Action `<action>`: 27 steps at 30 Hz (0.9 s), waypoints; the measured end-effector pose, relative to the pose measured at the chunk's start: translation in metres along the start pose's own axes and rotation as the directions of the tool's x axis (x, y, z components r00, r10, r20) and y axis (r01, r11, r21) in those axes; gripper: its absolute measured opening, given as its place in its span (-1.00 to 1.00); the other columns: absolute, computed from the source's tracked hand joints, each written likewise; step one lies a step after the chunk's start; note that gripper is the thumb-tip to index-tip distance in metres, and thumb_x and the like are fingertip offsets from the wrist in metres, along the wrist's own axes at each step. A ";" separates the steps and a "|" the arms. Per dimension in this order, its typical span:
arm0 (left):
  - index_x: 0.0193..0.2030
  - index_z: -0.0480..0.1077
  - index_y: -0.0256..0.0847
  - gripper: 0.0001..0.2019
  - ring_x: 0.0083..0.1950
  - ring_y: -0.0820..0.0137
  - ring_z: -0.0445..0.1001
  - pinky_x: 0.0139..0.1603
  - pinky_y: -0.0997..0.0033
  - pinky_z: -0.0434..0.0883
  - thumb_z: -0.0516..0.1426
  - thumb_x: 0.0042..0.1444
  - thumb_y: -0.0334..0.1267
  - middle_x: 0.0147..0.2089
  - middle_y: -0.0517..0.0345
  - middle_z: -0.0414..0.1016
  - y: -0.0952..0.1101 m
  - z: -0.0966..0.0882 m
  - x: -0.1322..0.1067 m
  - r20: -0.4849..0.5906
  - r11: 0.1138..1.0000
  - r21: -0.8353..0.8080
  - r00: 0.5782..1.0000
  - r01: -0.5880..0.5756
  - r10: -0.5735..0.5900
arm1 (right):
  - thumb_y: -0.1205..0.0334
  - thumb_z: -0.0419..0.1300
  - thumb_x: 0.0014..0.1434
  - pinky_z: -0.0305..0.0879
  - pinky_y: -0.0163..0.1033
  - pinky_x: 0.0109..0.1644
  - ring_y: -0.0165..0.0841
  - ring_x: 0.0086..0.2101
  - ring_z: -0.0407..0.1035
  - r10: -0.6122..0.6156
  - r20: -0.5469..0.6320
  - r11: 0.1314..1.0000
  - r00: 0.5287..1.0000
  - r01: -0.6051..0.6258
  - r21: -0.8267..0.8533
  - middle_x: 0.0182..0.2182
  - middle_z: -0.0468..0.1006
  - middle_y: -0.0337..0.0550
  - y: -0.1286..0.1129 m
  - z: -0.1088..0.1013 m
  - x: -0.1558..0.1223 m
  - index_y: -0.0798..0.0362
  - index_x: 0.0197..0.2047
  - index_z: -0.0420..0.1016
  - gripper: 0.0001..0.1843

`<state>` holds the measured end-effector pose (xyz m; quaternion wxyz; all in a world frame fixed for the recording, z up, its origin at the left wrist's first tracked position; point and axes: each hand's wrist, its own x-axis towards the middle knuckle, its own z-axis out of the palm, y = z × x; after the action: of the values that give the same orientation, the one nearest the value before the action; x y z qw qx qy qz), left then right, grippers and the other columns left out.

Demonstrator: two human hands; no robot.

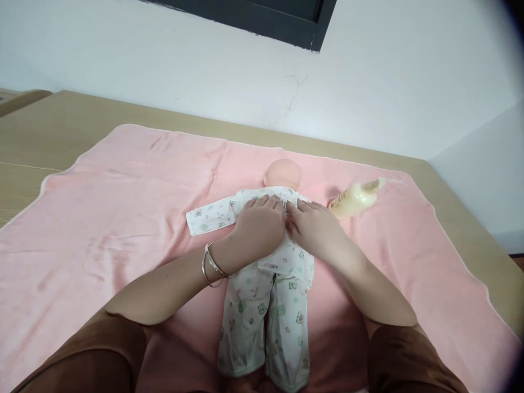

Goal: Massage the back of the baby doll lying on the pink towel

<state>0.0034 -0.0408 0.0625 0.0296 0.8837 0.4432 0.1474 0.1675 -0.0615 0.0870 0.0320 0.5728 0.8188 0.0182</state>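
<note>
A baby doll (282, 173) lies on its back, its head away from me, in a white patterned shirt (221, 215) and matching trousers (245, 322). My left hand (262, 224) and my right hand (313, 224) meet over the chest of the shirt, just below the neck. Both hands have bent fingers, with the fingertips closed on the cloth near the front opening. My left thumb is hidden, and the exact bit of cloth gripped is covered by my fingers. One shirt sleeve stretches out to the left; the other is mostly behind my right hand.
A pink blanket (123, 218) lies under the doll on a wooden table (94, 117). To the right of my right hand, a pale yellow pump bottle (354, 199) lies on its side. A white wall (229, 71) with a dark frame (266, 19) stands behind the table.
</note>
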 end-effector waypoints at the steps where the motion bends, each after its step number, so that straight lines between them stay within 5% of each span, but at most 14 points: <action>1: 0.13 0.49 -0.34 -0.66 0.25 0.06 0.50 0.24 0.04 0.41 0.01 0.34 -0.32 0.22 -0.23 0.55 0.000 -0.001 0.000 0.002 1.000 -0.001 1.000 -0.006 0.006 | 0.19 -0.03 0.42 0.19 -0.12 0.05 -0.08 -0.02 0.48 0.000 -0.002 1.000 1.000 0.000 0.002 -0.07 0.61 0.08 -0.002 -0.001 -0.002 0.11 0.17 0.41 -0.63; 5: 0.16 0.46 -0.33 -0.64 0.30 0.08 0.46 0.29 0.04 0.38 -0.04 0.40 -0.25 0.27 -0.21 0.51 -0.010 0.006 0.011 0.024 0.996 -0.040 0.997 0.079 -0.078 | 0.13 -0.08 0.47 0.23 -0.17 -0.09 -0.13 -0.09 0.50 0.111 0.032 0.991 0.993 -0.113 0.078 -0.11 0.62 0.02 0.002 -0.002 0.007 0.04 0.11 0.44 -0.64; 10: 0.37 0.27 -0.35 -0.52 0.48 0.05 0.25 0.42 -0.05 0.24 -0.08 0.46 -0.12 0.45 -0.24 0.31 -0.025 0.022 0.027 0.006 0.984 -0.080 0.988 0.157 -0.157 | 0.00 -0.16 0.50 0.30 -0.14 -0.04 -0.04 0.09 0.45 0.258 0.035 0.956 0.966 -0.260 0.133 0.13 0.55 0.16 0.010 0.010 0.026 0.10 0.38 0.25 -0.45; 14: 0.35 0.30 -0.35 -0.54 0.44 0.03 0.31 0.41 -0.08 0.25 -0.08 0.46 -0.16 0.40 -0.24 0.37 -0.019 0.015 0.021 0.026 0.989 -0.034 0.990 0.141 -0.141 | 0.06 -0.19 0.51 0.31 -0.06 0.12 0.00 0.19 0.37 0.228 0.006 0.970 0.974 -0.228 0.088 0.20 0.50 0.24 0.005 0.017 0.025 0.20 0.46 0.14 -0.40; 21: 0.31 0.39 -0.39 -0.55 0.38 -0.05 0.40 0.38 -0.12 0.29 0.02 0.33 -0.34 0.35 -0.31 0.44 0.003 -0.005 -0.005 0.088 0.997 0.063 0.995 -0.052 0.046 | 0.20 -0.05 0.42 0.24 0.01 0.31 0.03 0.30 0.25 0.034 0.042 0.999 0.999 -0.035 0.027 0.29 0.39 0.35 -0.014 0.009 -0.007 0.28 0.38 0.25 -0.44; 27: 0.32 0.35 -0.45 -0.55 0.46 0.01 0.31 0.44 -0.02 0.25 -0.07 0.41 -0.30 0.40 -0.33 0.37 -0.014 0.006 0.015 0.089 0.998 0.036 0.995 0.052 -0.055 | 0.17 -0.17 0.48 0.17 0.00 0.36 -0.01 0.34 0.21 0.131 0.007 0.982 0.991 -0.131 0.134 0.33 0.36 0.28 -0.004 0.016 0.011 0.26 0.42 0.19 -0.43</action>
<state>0.0024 -0.0203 0.0577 0.0383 0.8776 0.4674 0.0993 0.1608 -0.0526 0.0706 -0.0086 0.6264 0.7787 -0.0345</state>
